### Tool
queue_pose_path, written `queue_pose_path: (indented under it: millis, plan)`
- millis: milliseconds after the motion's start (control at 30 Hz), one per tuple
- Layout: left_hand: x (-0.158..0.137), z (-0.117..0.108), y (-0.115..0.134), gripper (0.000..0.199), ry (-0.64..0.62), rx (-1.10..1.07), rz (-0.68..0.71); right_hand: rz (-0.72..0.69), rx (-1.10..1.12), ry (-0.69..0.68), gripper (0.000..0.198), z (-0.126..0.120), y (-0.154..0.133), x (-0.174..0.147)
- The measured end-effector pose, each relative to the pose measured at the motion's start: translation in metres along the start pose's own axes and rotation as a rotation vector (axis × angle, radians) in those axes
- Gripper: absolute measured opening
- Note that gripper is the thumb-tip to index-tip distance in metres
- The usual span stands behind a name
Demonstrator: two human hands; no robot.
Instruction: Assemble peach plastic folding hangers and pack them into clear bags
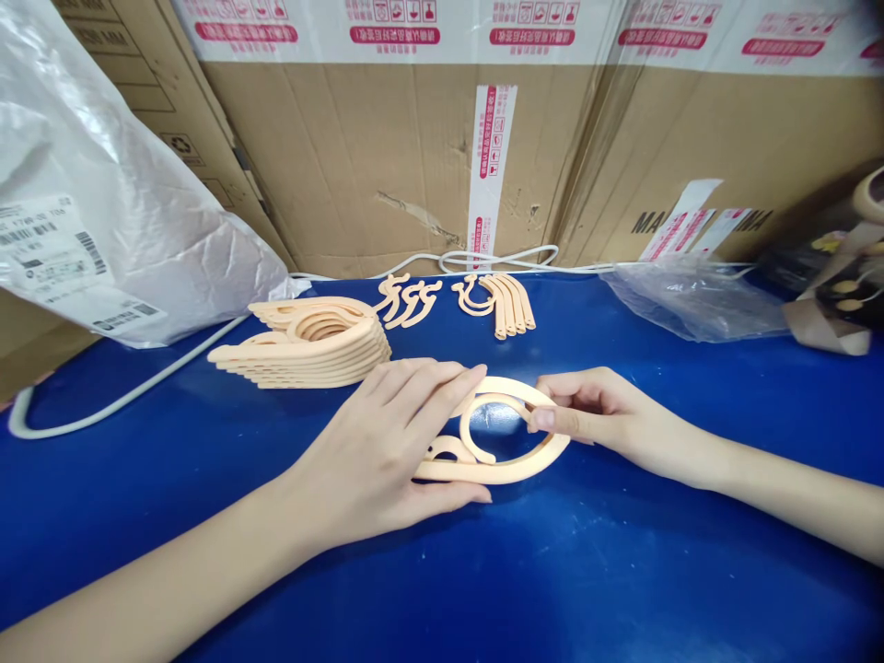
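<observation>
On the table (483,580), the left hand (397,442) gripped a frame (497,474) as the right hand (594,405) pinched a hook (467,429) inside it at three o'clock; hard twisting might have cracked the hook, a slack hold let the frame skid.

A pale peach loop (497,473) is held nearly flat in both hands (387,442). Its right end is round, and its left end is hidden. Inside, a thin curved hook (465,431) is seen, pale too.
</observation>
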State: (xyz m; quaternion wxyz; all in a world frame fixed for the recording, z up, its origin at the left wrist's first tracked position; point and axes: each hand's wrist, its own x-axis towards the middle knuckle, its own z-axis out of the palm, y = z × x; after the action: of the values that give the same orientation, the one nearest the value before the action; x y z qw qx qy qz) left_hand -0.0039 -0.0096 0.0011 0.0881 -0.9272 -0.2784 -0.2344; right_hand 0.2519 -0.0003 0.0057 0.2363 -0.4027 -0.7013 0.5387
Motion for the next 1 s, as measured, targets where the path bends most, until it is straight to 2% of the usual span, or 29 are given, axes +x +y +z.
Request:
queue_pose_path:
  millis: [567,767,1000]
  plan:
    - [0.0021,-0.0004,0.0014,0.068,0.023,0.02,0.05,-0.034,-0.014,0.019,0.038,0.003,0.0015,-0.0013]
    - [0.0028,-0.0002,0.0003,0.073,0.002,0.023,0.041,-0.05,-0.03,0.006,0.036,0.002,0.0037,-0.0022]
    - [0.0038,-0.0009,0.0001,0.061,0.037,0.057,0.09,-0.072,-0.013,-0.007,0.034,0.0023,0.0021,-0.0032]
